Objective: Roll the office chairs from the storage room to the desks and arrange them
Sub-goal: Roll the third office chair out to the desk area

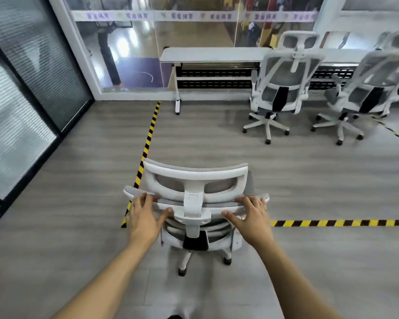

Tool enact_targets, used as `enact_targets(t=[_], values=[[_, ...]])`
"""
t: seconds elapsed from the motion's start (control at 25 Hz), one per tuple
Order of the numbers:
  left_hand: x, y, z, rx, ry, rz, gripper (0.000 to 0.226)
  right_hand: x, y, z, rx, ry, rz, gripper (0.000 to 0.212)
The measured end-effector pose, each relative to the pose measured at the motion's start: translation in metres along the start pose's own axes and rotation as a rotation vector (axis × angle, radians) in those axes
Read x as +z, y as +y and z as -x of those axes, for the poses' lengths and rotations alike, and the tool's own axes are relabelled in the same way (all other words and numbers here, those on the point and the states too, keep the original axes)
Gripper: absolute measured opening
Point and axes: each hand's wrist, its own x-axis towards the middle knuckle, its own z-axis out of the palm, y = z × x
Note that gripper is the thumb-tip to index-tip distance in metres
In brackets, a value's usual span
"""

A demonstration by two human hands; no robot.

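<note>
The left hand (145, 215) and right hand (251, 218) held the chair (195, 178), fingers curled over its back; a desk (212, 52) stood well beyond them.

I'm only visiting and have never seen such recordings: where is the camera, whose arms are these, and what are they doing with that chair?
No machine here: a person wears a camera on the head, looking forward and down at their own bare arms. The left hand and right hand grip the top of the backrest of a white-framed grey mesh office chair on castors. Ahead, a second chair and third chair of the same kind stand at a long white desk. Yellow-and-black striped tape marks the grey floor.
</note>
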Motion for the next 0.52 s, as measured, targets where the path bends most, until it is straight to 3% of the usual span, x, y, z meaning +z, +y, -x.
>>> enact_targets(t=[0.2, 0.4, 0.52], values=[[0.071, 0.035, -0.195, 0.000, 0.005, -0.048, 0.054, 0.029, 0.050, -0.196, -0.025, 0.042, 0.075, 0.061], [0.130, 0.082, -0.394, 0.037, -0.062, -0.108, 0.058, 0.040, 0.085, -0.396, 0.054, -0.049, 0.197, 0.071], [0.164, 0.108, -0.501, 0.040, -0.108, -0.106, 0.059, 0.053, 0.112, -0.500, 0.096, -0.013, 0.095, 0.067]])
